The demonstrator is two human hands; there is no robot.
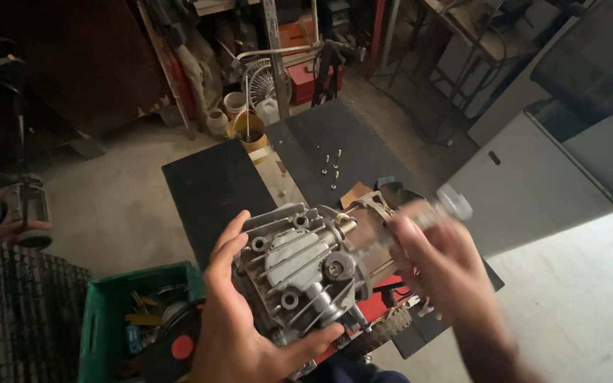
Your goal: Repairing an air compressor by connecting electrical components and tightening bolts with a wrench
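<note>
Cradling it from the left, the left hand [239, 323] had fingers and thumb wrapped around the grey finned cast-metal engine part [299, 266], tilted face-up above the black work table [214, 184], likely so its bolt holes showed. Left of it sat a green plastic crate [111, 305] of oddments, contents murky. Small silver bolts [333, 169] stood on the table beyond. The right hand [434, 266] was motion-blurred, fingers seemingly curled around a pale tool [441, 208], though its exact grip could not be told.

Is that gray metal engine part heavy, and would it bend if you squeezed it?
The engine part looks like thick cast metal with fins, so it is probably heavy and stiff. The left hand cups it from underneath, which suggests weight. Its bumpy shape likely won't roll.
</note>
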